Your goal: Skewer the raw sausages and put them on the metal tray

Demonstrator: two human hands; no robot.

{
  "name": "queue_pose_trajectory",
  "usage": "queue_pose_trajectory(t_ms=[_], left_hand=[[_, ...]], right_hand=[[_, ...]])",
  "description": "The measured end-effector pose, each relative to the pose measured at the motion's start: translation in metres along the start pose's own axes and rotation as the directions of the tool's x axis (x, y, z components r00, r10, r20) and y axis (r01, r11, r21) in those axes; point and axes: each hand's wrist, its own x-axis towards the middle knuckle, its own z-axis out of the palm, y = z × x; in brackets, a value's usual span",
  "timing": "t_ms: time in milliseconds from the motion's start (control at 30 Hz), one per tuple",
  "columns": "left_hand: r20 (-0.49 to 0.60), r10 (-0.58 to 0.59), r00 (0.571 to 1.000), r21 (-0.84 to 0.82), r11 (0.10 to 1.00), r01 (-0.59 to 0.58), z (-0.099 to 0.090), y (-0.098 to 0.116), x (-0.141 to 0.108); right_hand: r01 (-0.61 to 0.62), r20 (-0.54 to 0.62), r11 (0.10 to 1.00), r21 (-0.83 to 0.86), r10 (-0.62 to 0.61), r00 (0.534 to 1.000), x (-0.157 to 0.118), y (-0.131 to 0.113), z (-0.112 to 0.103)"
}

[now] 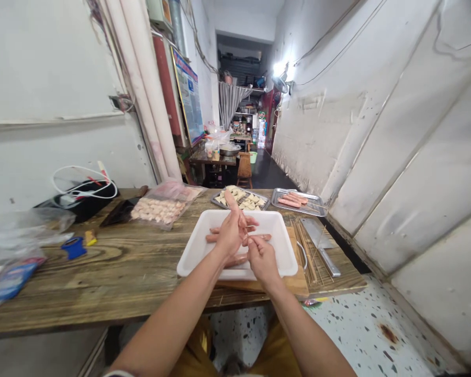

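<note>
My left hand [231,234] is shut on a pink sausage [230,199] that sticks up past the fingers. My right hand [262,260] pinches a thin bamboo skewer [250,226] close to the sausage. Both hands are held over a white plastic tray [192,256]. Another sausage [235,260] appears to lie in the tray, partly hidden by my hands. Behind it, a metal tray of sausages [292,199] and a metal tray of pale cut pieces [241,198] sit on the wooden table [102,272].
A cleaver [317,243] and bundled skewers [306,251] lie on the right, beside a wooden board [282,283]. A bag of pale food [159,209], a blue tape dispenser [74,247] and plastic bags [15,235] are on the left. White walls flank a long corridor.
</note>
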Motion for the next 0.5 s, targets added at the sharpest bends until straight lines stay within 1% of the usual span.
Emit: queue_pose_trajectory(t_ms=[33,67,100,133,167,200,233,267,300,333,367,400,433,467,500], left_hand=[[0.069,-0.043,0.997,0.112,0.993,0.035,-0.005,0.005,-0.001],[0.131,-0.086,0.988,0.260,0.964,0.049,-0.010,0.010,-0.001],[0.177,-0.099,0.979,0.429,0.903,0.014,-0.017,0.015,-0.002],[0.228,-0.100,0.969,0.594,0.803,-0.057,-0.024,0.019,-0.004],[0.288,-0.110,0.951,0.726,0.673,-0.141,-0.032,0.022,-0.005],[0.331,-0.123,0.936,0.811,0.543,-0.216,-0.039,0.024,-0.007],[0.344,-0.138,0.929,0.865,0.431,-0.256,-0.045,0.024,-0.008],[0.346,-0.164,0.924,0.903,0.325,-0.280,-0.050,0.022,-0.010],[0.335,-0.203,0.920,0.930,0.225,-0.290,-0.055,0.019,-0.011],[0.308,-0.244,0.919,0.949,0.140,-0.281,-0.059,0.015,-0.012],[0.272,-0.287,0.919,0.962,0.078,-0.261,-0.062,0.010,-0.013],[0.239,-0.321,0.916,0.970,0.038,-0.239,-0.066,0.005,-0.013],[0.214,-0.341,0.915,0.975,0.020,-0.221,-0.070,-0.001,-0.012],[0.198,-0.350,0.916,0.979,0.021,-0.203,-0.074,-0.006,-0.011],[0.203,-0.340,0.918,0.979,0.044,-0.200,-0.080,-0.012,-0.010]], right_hand=[[-0.031,0.010,0.999,0.029,0.031,0.999,0.002,0.000,-0.008],[-0.063,0.021,0.997,0.052,0.062,0.998,0.004,0.001,-0.019],[-0.086,0.026,0.995,0.055,0.084,0.996,0.007,0.002,-0.033],[-0.096,0.016,0.995,0.032,0.096,0.995,0.011,0.003,-0.050],[-0.092,-0.002,0.995,-0.031,0.092,0.996,0.017,0.006,-0.069],[-0.069,-0.027,0.987,-0.145,0.066,0.997,0.023,0.009,-0.089],[-0.051,-0.072,0.947,-0.316,0.030,0.997,0.031,0.013,-0.110],[-0.059,-0.097,0.850,-0.524,0.010,0.995,0.041,0.017,-0.131],[-0.085,-0.096,0.686,-0.722,0.022,0.995,0.051,0.023,-0.150],[-0.105,-0.102,0.616,-0.780,0.039,0.994,0.062,0.029,-0.169],[-0.119,-0.107,0.569,-0.814,0.055,0.993,0.074,0.036,-0.185],[-0.134,-0.109,0.515,-0.847,0.079,0.991,0.086,0.042,-0.198],[-0.151,-0.115,0.462,-0.874,0.105,0.988,0.098,0.050,-0.209],[-0.166,-0.120,0.406,-0.899,0.137,0.983,0.109,0.057,-0.217],[-0.182,-0.128,0.347,-0.920,0.172,0.977,0.120,0.064,-0.223]])
